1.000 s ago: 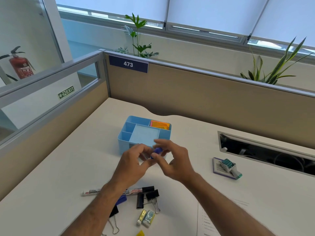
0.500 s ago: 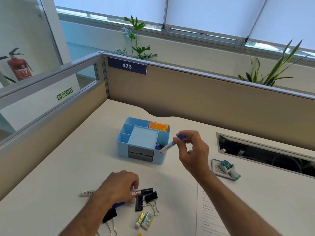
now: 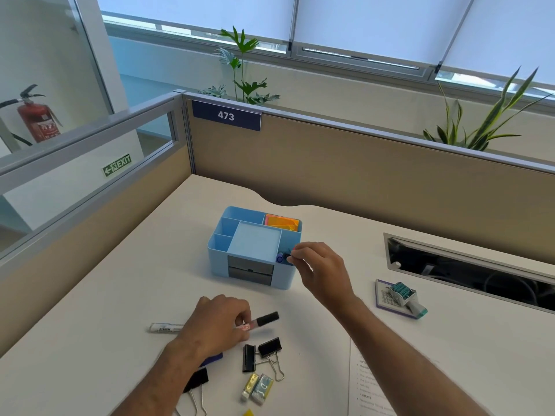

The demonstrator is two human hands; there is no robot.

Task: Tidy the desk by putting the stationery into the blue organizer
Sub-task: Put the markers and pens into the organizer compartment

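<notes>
My right hand (image 3: pixel 322 267) is hovering at the front-right compartment of the blue organizer (image 3: pixel 240 259), fingertips pinching the top of a marker (image 3: pixel 289 257) that is sitting upright in there beside a blue-capped pen (image 3: pixel 280 258). My left hand (image 3: pixel 217 324) is lying over a white marker with a black cap (image 3: pixel 264 319) on the worktop (image 3: pixel 120 295), fingers closing round its barrel. Black binder clips (image 3: pixel 261 352) and two small staple boxes (image 3: pixel 258 387) are lying just beside it. Orange sticky notes (image 3: pixel 282 222) are sitting in the organizer's back-right slot.
</notes>
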